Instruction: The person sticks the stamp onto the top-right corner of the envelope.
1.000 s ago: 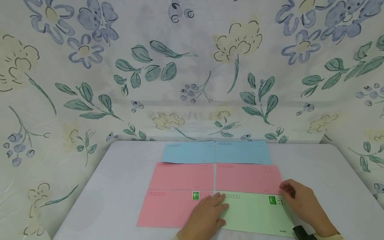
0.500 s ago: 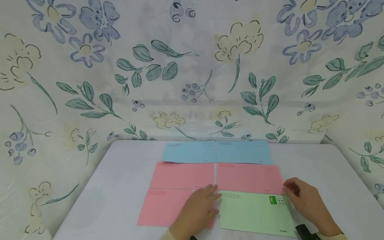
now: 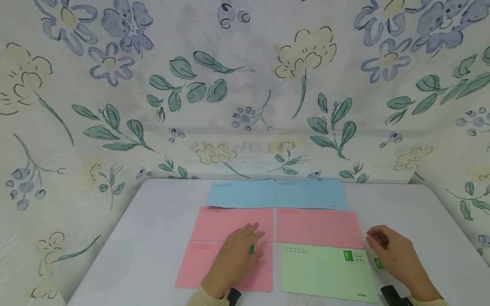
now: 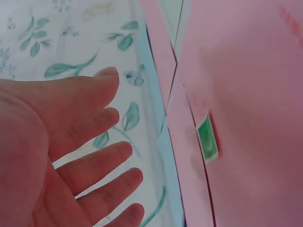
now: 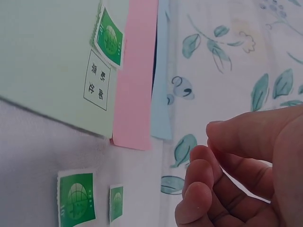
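My left hand hovers over the near-left pink envelope, fingers spread. Its palm and straight fingers hold nothing in the left wrist view. Between those fingers shows a green stamp on that envelope, one edge lifted in the left wrist view. To the right lies a pale green envelope with a green stamp beside its printed square. My right hand is off that envelope's right edge, fingers loosely curled, nothing visible in them. Two loose stamps, one larger in view and one smaller, lie below it.
Two pink envelopes, left and right, form the middle row. Behind them are two blue envelopes. The white table meets a flowered cloth at the back and sides.
My left hand has moved left, off the green envelope's edge and over the pink one. My right hand has drawn slightly right, away from the green envelope, and a loose stamp shows beside it.
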A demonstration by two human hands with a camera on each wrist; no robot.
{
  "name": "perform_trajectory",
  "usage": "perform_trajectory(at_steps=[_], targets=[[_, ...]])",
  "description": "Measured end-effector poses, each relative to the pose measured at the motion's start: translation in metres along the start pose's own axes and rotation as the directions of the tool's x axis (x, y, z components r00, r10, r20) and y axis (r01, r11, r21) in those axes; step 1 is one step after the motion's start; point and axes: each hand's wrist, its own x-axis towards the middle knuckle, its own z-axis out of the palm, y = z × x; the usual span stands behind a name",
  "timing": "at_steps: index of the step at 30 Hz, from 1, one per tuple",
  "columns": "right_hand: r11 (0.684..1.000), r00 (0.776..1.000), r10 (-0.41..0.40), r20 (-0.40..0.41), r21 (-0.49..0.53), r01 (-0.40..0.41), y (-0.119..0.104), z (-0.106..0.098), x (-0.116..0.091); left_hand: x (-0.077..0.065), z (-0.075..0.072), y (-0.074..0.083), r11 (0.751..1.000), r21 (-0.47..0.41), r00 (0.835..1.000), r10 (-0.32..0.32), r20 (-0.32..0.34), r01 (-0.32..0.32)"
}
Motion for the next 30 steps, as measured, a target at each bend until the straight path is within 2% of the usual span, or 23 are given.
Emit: perform_trajectory(at_steps=[11,18,30], targets=[[1.0,0.998,0.004,-0.063,0.012,-0.003,0.016,-0.001,0.002,-0.001,-0.012,-0.023,0.995,-0.056,0.994,-0.091,-0.066,0.087],[1.0,0.992,0.009,-0.123,0.013,-0.008,0.021,-0.004,0.003,-0.001,-0.015,-0.038,0.988,-0.042,0.982,-0.15,-0.116,0.146],[0.998,0.991,0.058,-0.124,0.028,-0.055,0.027,-0.002,0.007,-0.001,-0.009,-0.058,0.978,-0.048,0.964,-0.208,-0.164,0.203]])
